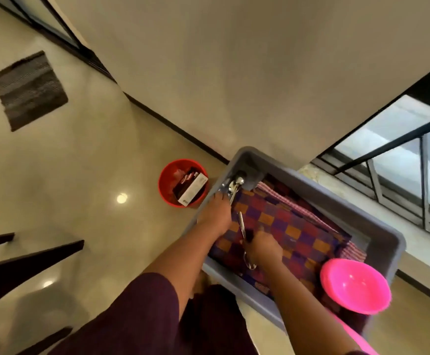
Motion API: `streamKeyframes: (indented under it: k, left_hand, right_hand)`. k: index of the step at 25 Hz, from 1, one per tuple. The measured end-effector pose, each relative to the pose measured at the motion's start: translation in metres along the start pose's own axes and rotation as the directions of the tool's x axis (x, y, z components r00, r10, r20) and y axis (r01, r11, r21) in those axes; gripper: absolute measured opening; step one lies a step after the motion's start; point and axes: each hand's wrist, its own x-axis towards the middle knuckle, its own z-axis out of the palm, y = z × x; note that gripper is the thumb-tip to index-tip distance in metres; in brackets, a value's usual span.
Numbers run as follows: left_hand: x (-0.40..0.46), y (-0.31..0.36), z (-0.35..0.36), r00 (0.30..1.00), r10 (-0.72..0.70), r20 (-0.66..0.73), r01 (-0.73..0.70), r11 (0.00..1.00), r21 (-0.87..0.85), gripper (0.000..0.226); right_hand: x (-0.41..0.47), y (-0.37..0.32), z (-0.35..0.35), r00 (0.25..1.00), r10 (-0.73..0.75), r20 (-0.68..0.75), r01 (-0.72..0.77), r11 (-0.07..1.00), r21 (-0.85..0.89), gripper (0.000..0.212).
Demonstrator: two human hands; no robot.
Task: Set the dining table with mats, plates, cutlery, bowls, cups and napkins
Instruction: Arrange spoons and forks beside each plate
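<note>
Your right hand is curled around the middle of some cutlery, metal pieces that stick out above and below the fist, held over the checked mats. Your left hand reaches into the far left corner of the tub, fingers bent down among more loose cutlery lying there; whether it grips a piece I cannot tell, as the fingertips are blurred. Both hands are inside the grey plastic tub, which sits at the edge of a pale desk. Folded mats in a purple, orange and red check fill the tub floor, with pink-and-white checked napkins along the far side of them. A stack of bright pink bowls rests at the near right corner of the tub. On the floor, just left of the tub, stands a red bin holding a box. A dark woven rug lies well apart, at far left.
</note>
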Motion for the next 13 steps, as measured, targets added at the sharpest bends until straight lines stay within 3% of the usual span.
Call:
streamKeyframes:
  k: [2, 5, 8, 13]
  left_hand:
    - [0.026, 0.003, 0.016, 0.999, 0.034, 0.020, -0.037, 0.992, 0.125, 0.053]
    - [0.050, 0.015, 0.034, 1.000, 0.013, 0.009, -0.015, 0.978, 0.208, 0.051]
    - [0.063, 0.024, 0.040, 0.997, -0.073, -0.024, 0.076, 0.986, 0.145, 0.052]
    - [0.063, 0.026, 0.043, 0.992, -0.118, 0.037, 0.115, 0.990, 0.079, 0.046]
  right_hand:
    - [0.010, 0.003, 0.024, 0.989, -0.053, -0.139, 0.055, 0.998, 0.014, 0.047]
    - [0.020, 0.006, 0.038, 0.972, -0.126, -0.200, 0.131, 0.991, 0.013, 0.040]
    - [0.026, 0.007, 0.037, 0.974, -0.114, -0.197, 0.127, 0.990, 0.054, 0.033]
    - [0.035, 0.004, 0.022, 0.992, -0.054, -0.111, 0.073, 0.983, 0.171, 0.026]
